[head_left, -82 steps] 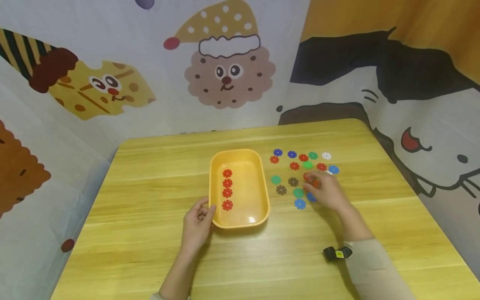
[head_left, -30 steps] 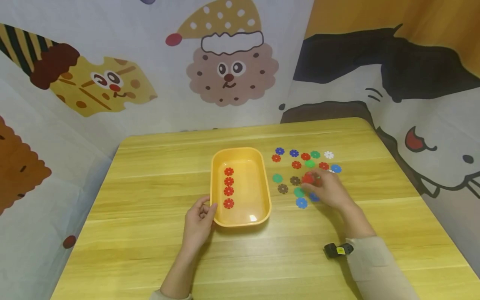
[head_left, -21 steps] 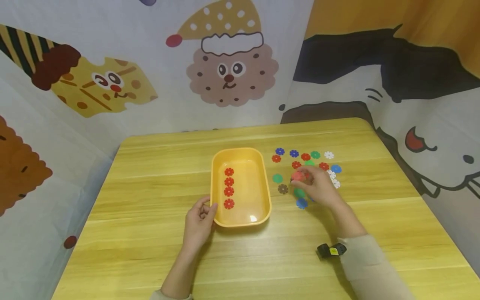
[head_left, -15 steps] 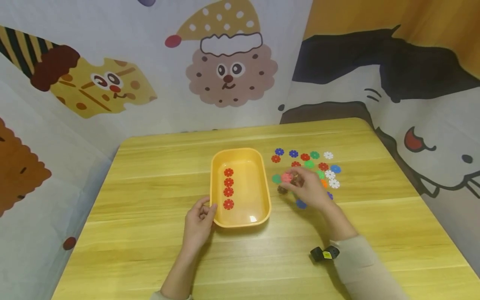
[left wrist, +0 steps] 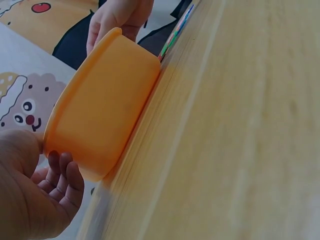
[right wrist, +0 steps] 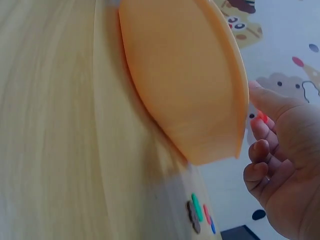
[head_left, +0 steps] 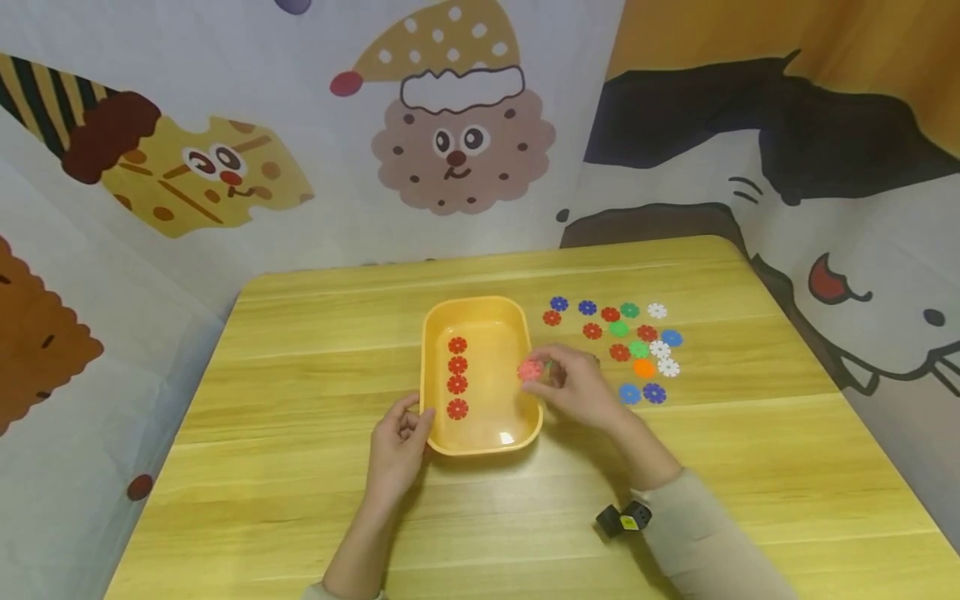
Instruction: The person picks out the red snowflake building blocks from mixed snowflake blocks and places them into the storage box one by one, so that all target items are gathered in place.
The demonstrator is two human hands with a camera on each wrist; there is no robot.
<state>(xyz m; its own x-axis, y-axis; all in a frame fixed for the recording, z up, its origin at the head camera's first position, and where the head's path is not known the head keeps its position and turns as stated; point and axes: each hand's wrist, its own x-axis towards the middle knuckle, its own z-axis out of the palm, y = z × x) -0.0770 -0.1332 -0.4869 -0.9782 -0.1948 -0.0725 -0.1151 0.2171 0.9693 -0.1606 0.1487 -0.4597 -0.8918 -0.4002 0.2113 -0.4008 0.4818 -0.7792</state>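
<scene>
A yellow-orange plastic tray (head_left: 491, 408) stands on the table, with several red snowflake discs (head_left: 457, 365) lined up along the left of its floor. At its near left corner my left hand (head_left: 395, 446) grips the rim, the other fingers loosely curled beside the wall (left wrist: 107, 95). My right hand (head_left: 576, 387) is at the tray's right rim and pinches a red snowflake disc (head_left: 530, 370) between thumb and fingers, over the inside edge. In the right wrist view only a sliver of that red disc (right wrist: 262, 117) shows behind the fingers.
More snowflake discs lie flat to the tray's right, among them red (head_left: 592, 332), orange (head_left: 643, 367), white (head_left: 668, 367) and dark blue (head_left: 654, 393). Some are hidden under the right hand. A black wrist device (head_left: 624, 520) sits at the right sleeve. A cartoon-printed cloth (head_left: 300, 225) hangs behind the table.
My right hand has picked up a red disc from the scattered ones and carried it left to the tray's right rim. The left hand and tray have stayed in place.
</scene>
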